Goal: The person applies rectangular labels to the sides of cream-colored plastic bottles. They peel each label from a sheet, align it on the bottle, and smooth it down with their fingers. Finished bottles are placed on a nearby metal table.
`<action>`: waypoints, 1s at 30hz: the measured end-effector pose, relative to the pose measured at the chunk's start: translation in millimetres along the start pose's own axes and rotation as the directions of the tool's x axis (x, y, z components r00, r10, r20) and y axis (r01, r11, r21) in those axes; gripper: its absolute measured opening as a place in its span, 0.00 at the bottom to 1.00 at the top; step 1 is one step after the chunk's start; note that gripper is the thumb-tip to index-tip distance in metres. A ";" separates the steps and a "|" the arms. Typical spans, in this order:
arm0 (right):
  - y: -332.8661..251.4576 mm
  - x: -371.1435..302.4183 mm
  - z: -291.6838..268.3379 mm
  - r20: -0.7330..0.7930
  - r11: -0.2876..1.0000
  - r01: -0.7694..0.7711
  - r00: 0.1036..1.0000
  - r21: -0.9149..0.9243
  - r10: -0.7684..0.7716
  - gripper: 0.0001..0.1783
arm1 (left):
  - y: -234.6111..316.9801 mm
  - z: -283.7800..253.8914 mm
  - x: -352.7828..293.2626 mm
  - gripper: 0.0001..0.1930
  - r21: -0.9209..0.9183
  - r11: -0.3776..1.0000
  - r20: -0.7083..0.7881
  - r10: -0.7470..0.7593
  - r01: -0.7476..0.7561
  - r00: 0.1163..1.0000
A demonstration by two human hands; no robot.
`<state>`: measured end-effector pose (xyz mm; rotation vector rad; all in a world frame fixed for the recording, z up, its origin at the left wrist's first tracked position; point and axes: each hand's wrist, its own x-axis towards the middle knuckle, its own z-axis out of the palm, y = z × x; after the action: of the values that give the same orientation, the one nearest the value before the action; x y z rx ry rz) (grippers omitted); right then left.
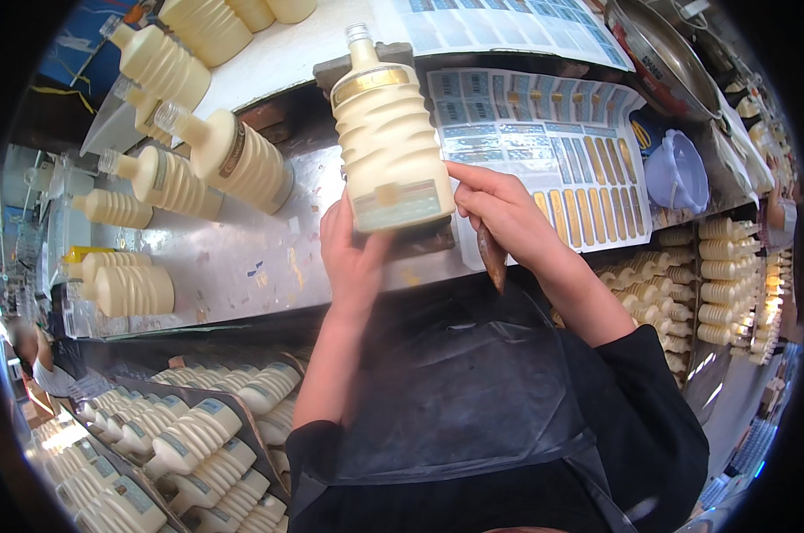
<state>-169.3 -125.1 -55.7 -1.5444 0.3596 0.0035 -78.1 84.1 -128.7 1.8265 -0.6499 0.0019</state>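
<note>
A cream bottle [388, 147] with wavy ridges and a clear threaded neck lies tilted in front of me, its neck pointing away. It bears a gold label [371, 82] below the shoulder and a pale grey-blue label [406, 204] near the base. My left hand [353, 253] is closed on the bottle's lower left side, some fingers hidden by it. At the lower right edge, my right index finger touches the bottle. The other fingers of my right hand [504, 213] are curled around a brown, flat, pointed tool [491, 258], which hangs downward. A dark block [331, 71] shows behind the bottle.
Label sheets [588, 191] with gold and blue strips lie right of the bottle, near a lavender bucket [677, 173]. Several ridged bottles [242, 160] lie on the metal table [233, 275] at left. Crates of bottles [198, 435] stand lower left; more bottles [655, 289] are stacked at right.
</note>
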 end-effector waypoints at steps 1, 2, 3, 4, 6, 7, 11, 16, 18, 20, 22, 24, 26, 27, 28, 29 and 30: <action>1.5 0.8 -1.7 0.002 0.999 0.040 0.999 -0.018 -0.040 0.27 | 2.0 0.8 0.1 0.34 -0.001 1.000 0.013 -0.008 0.008 1.000; 2.7 1.1 -2.5 0.000 0.999 0.046 0.999 -0.011 -0.046 0.27 | 2.5 1.7 -0.3 0.34 0.004 1.000 0.020 -0.013 0.013 1.000; 4.6 1.6 -3.4 -0.003 0.999 0.051 0.999 -0.004 -0.051 0.27 | 1.5 3.5 -1.1 0.34 0.009 1.000 0.027 -0.017 0.017 0.999; 6.5 2.0 -3.7 -0.008 0.998 0.055 0.998 -0.004 -0.055 0.27 | 1.3 4.8 -1.6 0.34 0.015 1.000 0.034 -0.022 0.021 0.999; 10.3 2.6 -3.9 -0.021 0.998 0.062 0.998 -0.012 -0.063 0.26 | 2.5 5.5 -1.9 0.35 -0.001 0.999 0.047 -0.043 0.043 0.998; 11.1 2.7 -3.6 -0.028 0.998 0.063 0.998 -0.017 -0.063 0.26 | 2.7 5.9 -1.5 0.35 -0.010 0.998 0.054 -0.053 0.054 0.997; 13.5 4.1 -2.5 -0.035 0.997 0.071 0.997 -0.011 -0.072 0.26 | -3.0 6.1 -2.0 0.37 0.023 0.999 0.069 -0.045 0.044 0.997; 20.3 6.0 -1.6 -0.036 0.995 0.090 0.995 0.042 -0.088 0.25 | -4.4 5.0 -2.9 0.38 0.079 0.996 0.069 -0.034 0.028 0.997; 17.1 5.9 -3.4 -0.028 0.998 0.059 0.998 0.025 -0.059 0.25 | -4.3 4.6 -4.0 0.39 0.082 0.996 0.056 -0.043 0.038 0.998; 19.9 8.7 -6.0 -0.013 0.999 0.027 1.000 0.047 -0.026 0.25 | -1.9 4.0 -3.7 0.40 0.109 0.993 0.040 -0.039 0.035 0.998; 32.3 13.9 -9.1 0.009 0.994 -0.013 1.000 0.108 0.013 0.25 | 4.6 2.6 -2.5 0.39 0.155 0.988 0.027 -0.026 0.022 0.999; 39.3 14.4 -8.5 -0.005 0.995 0.029 1.000 0.091 -0.028 0.25 | 2.5 -0.9 -2.9 0.37 0.125 0.992 0.048 -0.010 0.004 0.999; 43.6 16.8 -5.2 -0.019 0.995 0.083 0.996 0.054 -0.082 0.26 | 1.0 -1.2 -2.6 0.35 -0.078 0.994 0.043 -0.068 0.072 0.997; 45.6 18.5 -2.8 -0.027 0.993 0.116 0.993 0.023 -0.115 0.27 | -0.1 2.0 -2.6 0.34 -0.266 0.954 0.039 -0.135 0.141 0.990; 46.3 19.6 -0.9 -0.035 0.989 0.148 0.988 -0.007 -0.148 0.28 | -2.6 4.1 -2.0 0.33 -0.444 0.873 0.049 -0.199 0.200 0.979; 45.8 20.3 0.3 -0.030 0.993 0.116 0.993 -0.010 -0.116 0.28 | -8.9 5.6 -3.0 0.30 -0.481 0.852 0.044 -0.211 0.206 0.977; 45.4 21.2 0.1 -0.029 0.996 0.084 0.996 -0.015 -0.085 0.28 | -8.5 8.1 0.5 0.28 -0.519 0.828 0.042 -0.221 0.210 0.974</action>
<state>-159.4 -128.0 -104.7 -1.5741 0.3181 -0.0829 -76.6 78.5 -138.9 1.3547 -0.3738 -0.2837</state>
